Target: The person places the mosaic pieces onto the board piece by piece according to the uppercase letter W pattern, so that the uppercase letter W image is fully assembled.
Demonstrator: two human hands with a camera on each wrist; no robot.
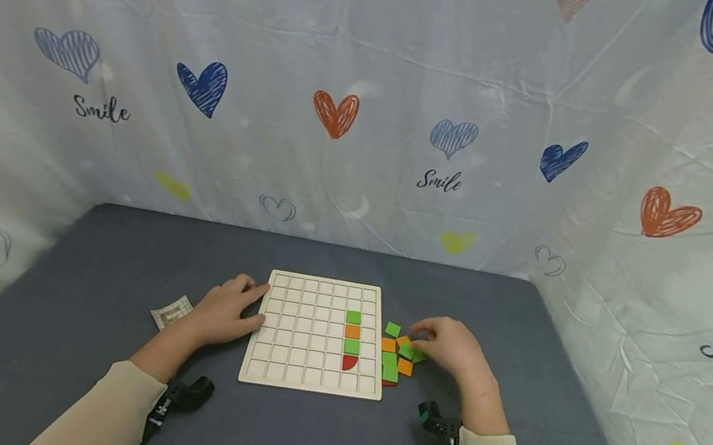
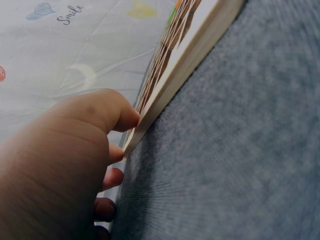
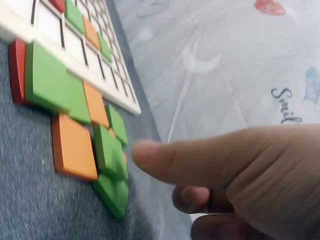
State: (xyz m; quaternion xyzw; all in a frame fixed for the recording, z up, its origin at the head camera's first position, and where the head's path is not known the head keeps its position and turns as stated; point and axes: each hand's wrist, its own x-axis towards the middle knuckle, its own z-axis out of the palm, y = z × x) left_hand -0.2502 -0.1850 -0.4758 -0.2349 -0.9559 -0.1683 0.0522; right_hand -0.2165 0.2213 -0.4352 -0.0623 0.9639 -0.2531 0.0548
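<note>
A pale wooden grid board (image 1: 301,332) lies on the table. In one of its columns sit a green tile (image 1: 353,317), an orange tile (image 1: 352,331), another green tile and a red rounded tile (image 1: 349,363). The thumb and fingertips of my left hand (image 1: 227,313) touch the board's left edge, also seen in the left wrist view. My right hand (image 1: 447,343) hovers at the far side of a loose tile pile, thumb tip right by a green tile (image 3: 110,154). Nothing shows between its thumb and fingers.
Loose green, orange and red pieces lie by the board's right edge, among them a large green tile (image 1: 390,368) and an orange tile (image 3: 75,147). A small printed paper (image 1: 171,311) lies left of the board, partly behind the left forearm. A heart-printed curtain (image 1: 364,176) surrounds the table.
</note>
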